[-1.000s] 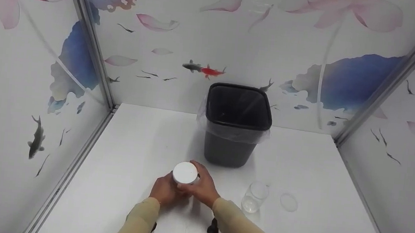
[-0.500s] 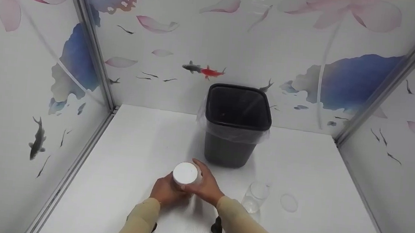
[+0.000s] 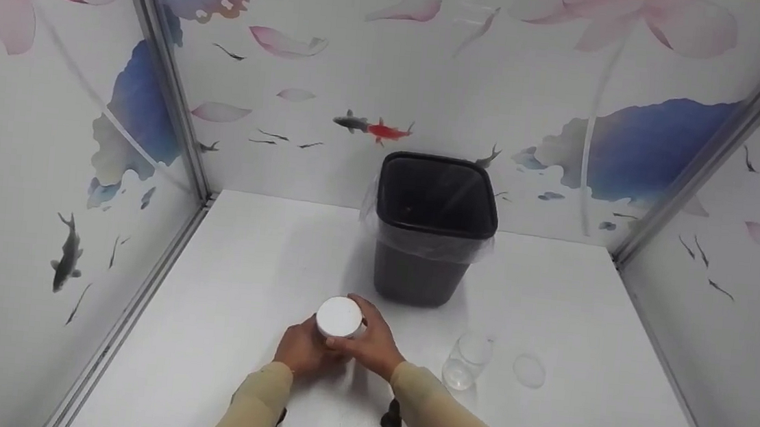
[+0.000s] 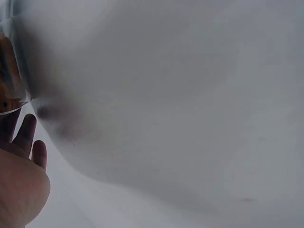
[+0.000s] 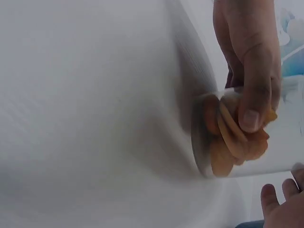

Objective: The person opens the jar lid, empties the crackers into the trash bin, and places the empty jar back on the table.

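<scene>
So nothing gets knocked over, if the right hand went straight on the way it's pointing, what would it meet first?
The white-lidded jar, which the right hand grips. Past it, the line looks free over the table toward the back wall, though depth is hard to judge.

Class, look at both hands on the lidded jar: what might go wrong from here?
If the white lid gave way suddenly, the clear jar between the left hand and right hand might jerk and scatter the orange-brown pieces inside. The right sleeve lies near the upright clear cup, so a sideways swing could knock it over.
</scene>
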Demonstrator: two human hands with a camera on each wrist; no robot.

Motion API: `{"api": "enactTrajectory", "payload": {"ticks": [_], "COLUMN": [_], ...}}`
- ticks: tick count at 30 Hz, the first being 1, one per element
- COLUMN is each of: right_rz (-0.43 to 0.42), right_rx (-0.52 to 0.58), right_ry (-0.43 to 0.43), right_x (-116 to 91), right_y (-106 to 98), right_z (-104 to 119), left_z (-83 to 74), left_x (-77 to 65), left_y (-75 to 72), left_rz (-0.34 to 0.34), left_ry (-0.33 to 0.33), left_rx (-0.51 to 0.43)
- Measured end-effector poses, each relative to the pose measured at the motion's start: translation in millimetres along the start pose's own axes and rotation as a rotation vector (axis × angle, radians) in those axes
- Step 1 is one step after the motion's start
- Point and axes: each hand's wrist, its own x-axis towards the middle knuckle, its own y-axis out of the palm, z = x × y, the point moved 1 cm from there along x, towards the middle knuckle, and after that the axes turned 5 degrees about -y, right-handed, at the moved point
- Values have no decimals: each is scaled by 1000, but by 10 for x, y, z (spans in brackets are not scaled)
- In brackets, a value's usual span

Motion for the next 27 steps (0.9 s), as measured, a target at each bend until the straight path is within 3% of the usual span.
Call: {"api": "enactTrajectory", "payload": {"ticks": [4,8,18,23,27], "right_rz": [107,162,-35,-67,-28], "right_rx": [49,23,-6,-17,-13], "right_ry": [-31,-32,-14,-15,-38], "right_x": [72,87,-116,-102,-32], "right_y": [-111,-175,37,81,15], "right_z": [-35,-50,-11,-21,-55], "left_z": [4,17,41,9,-2], "left_x": [-7,-14,-30,-12,-9], "left_y": [18,35,10,-2,-5], "left_rz": [3,7,-5,0,5], "left_ry": [-25,-21,-5,-1,-11], "left_rx": [-47,-79,-53,-32,-17]}}
